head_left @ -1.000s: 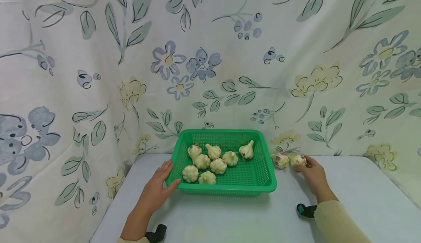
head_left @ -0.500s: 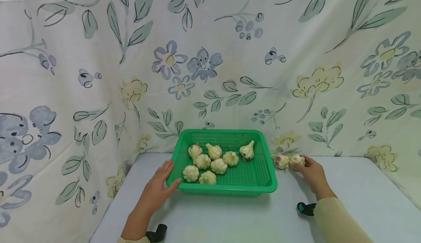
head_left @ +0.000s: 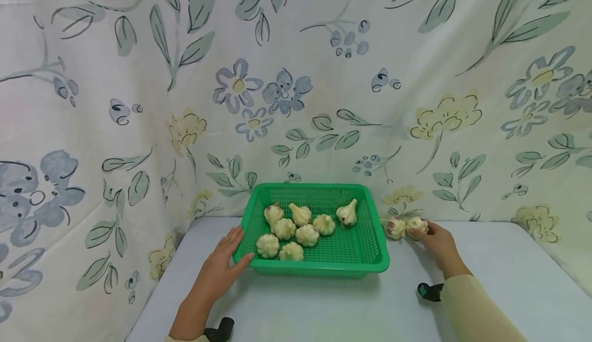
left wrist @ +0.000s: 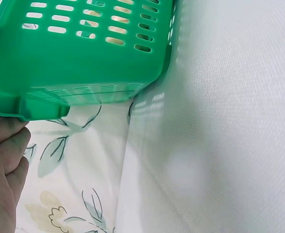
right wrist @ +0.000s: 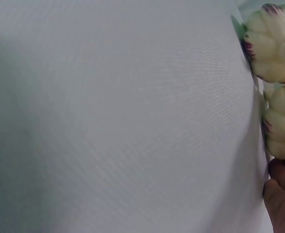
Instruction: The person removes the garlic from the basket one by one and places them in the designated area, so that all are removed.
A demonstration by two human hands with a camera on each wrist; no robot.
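Note:
A green plastic basket (head_left: 319,266) stands on the white table with several garlic bulbs (head_left: 307,234) inside. My left hand (head_left: 221,270) rests against its left front corner, fingers fairly straight along the side and thumb at the front rim. In the left wrist view, the fingertips (left wrist: 16,138) touch the underside of the rim. To the right of the basket, my right hand (head_left: 439,244) holds a purple-streaked garlic bulb (head_left: 418,225) between thumb and fingers. Just left of that one lies another garlic bulb (head_left: 395,227); the right wrist view shows the two bulbs side by side.
A floral curtain (head_left: 296,100) hangs behind the table and along its left side. The white tabletop (head_left: 324,311) stretches in front of the basket and off to the right. Each wrist wears a black camera mount (head_left: 430,292).
My right hand has shifted slightly left with its garlic bulb, bringing it against the neighbouring bulb. The left hand and the basket stay in place.

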